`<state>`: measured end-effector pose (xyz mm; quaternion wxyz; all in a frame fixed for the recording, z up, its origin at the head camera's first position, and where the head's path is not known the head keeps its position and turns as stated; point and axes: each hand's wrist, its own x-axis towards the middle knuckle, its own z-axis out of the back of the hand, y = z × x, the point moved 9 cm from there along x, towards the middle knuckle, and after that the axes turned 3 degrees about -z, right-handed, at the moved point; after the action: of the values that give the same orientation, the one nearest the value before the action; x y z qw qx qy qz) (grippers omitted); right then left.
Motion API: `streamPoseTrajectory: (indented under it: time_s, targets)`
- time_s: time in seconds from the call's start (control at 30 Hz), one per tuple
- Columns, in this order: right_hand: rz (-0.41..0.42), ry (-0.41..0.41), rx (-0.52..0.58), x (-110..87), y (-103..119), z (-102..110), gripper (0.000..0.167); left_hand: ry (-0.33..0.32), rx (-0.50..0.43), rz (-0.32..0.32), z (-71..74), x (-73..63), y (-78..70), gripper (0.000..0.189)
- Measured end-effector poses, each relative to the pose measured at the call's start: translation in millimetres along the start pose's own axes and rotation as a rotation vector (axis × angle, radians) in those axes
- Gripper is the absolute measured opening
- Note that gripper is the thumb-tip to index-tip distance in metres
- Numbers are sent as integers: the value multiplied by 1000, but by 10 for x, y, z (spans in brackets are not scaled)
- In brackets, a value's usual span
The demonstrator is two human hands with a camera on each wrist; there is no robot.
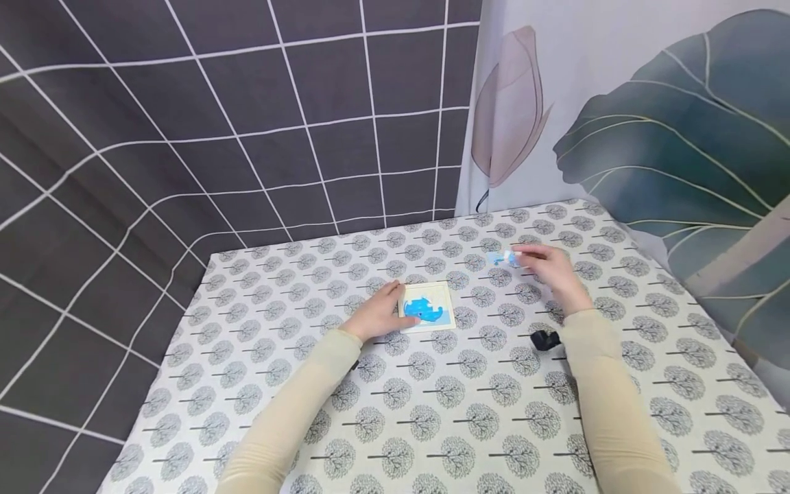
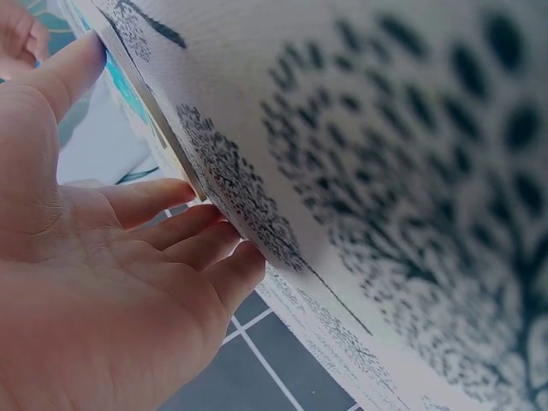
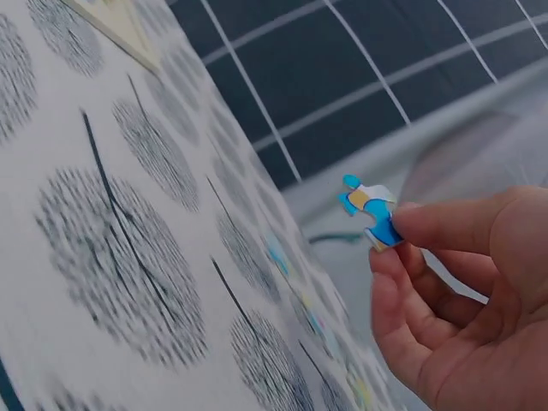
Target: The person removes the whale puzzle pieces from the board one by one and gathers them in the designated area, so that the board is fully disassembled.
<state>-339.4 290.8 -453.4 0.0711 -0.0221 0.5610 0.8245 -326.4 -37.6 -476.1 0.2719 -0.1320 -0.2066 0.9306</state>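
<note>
A square puzzle tray (image 1: 452, 317) with a cream border lies on the patterned cloth, with a blue animal-like picture (image 1: 422, 310) partly assembled in it. My left hand (image 1: 381, 312) rests at its left side. The thumb touches the near part of the tray, and the other fingers, nearly straight, lie at the far left corner. Off to the right, above the cloth, my right hand (image 1: 551, 271) pinches a small jigsaw piece (image 3: 377, 212) between thumb and fingers. That piece is blue, white and yellow.
Several blurred, colourful pieces (image 3: 315, 315) lie on the cloth beyond the right hand. A small black object (image 1: 545, 340) appears beside the right wrist. A dark gridded curtain (image 1: 321, 89) stands along the table's back and left, and a leaf-print curtain (image 1: 679, 137) along the right.
</note>
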Motion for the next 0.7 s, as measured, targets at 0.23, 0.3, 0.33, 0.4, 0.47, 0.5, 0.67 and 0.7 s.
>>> streamPoseTrajectory:
  time_s: [0.23, 0.3, 0.33, 0.4, 0.47, 0.5, 0.67, 0.7]
  targets:
    - [-78, -191, 18, -78, -247, 548, 55, -5, 4, -15, 26, 35, -37, 96]
    - [-82, -196, 3, -99, -299, 639, 56, -3, 0, -15, 25, 41, -52, 96]
    - [-77, -192, -6, -105, -319, 673, 56, -2, -4, -15, 19, 47, -55, 96]
    - [-72, -169, -33, -110, -351, 716, 55, 0, -16, -13, 6, 53, -60, 96]
    - [-76, -139, -61, -104, -389, 732, 55, 1, -25, -12, -12, 54, -54, 96]
    - [-81, -121, -68, -97, -407, 731, 55, 1, -26, -12, -19, 52, -47, 96]
    - [-97, -74, -90, -20, -469, 700, 51, -1, -12, -5, -35, 20, 23, 98]
    - [-99, -60, -78, 3, -476, 682, 50, -3, -1, -1, -34, 12, 46, 98]
